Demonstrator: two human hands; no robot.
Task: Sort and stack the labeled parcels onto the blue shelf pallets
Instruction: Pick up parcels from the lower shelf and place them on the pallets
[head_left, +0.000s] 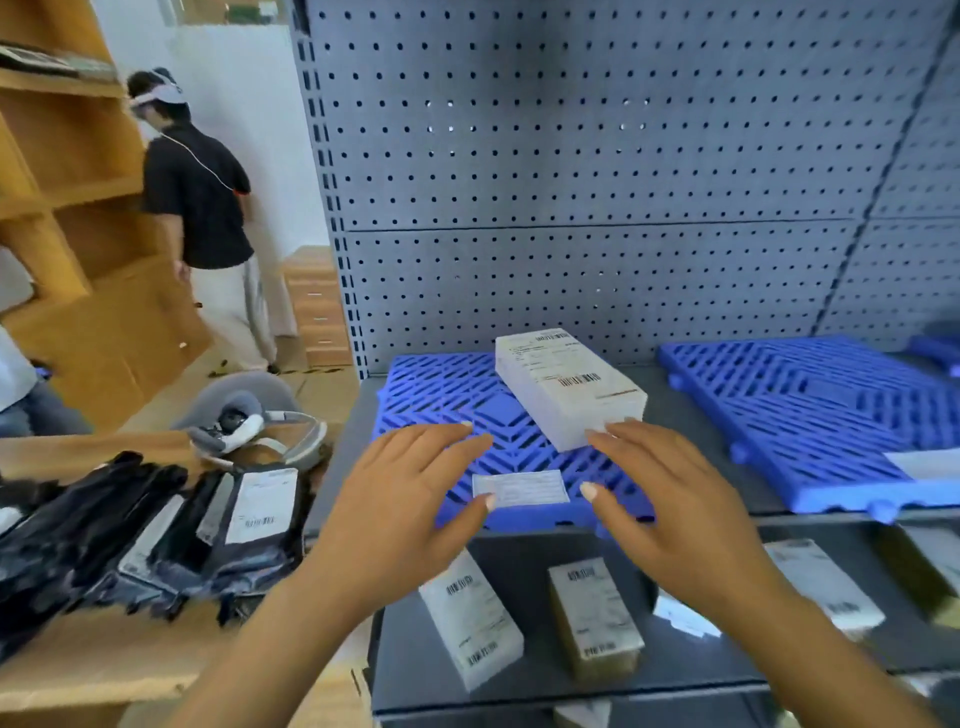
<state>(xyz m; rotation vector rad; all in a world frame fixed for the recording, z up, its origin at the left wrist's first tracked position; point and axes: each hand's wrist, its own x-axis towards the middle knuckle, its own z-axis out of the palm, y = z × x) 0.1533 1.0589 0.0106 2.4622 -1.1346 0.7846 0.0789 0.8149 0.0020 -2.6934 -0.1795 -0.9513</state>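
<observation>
On blue pallet (447, 387), white barcode-labelled parcel (569, 387), angled.

pallet (441, 387): bright blue, slotted grid
parcel (569, 387): white, black barcodes
pegboard (597, 156): grey, rows of dark holes
mailer bags (130, 525): glossy black, white labels
</observation>
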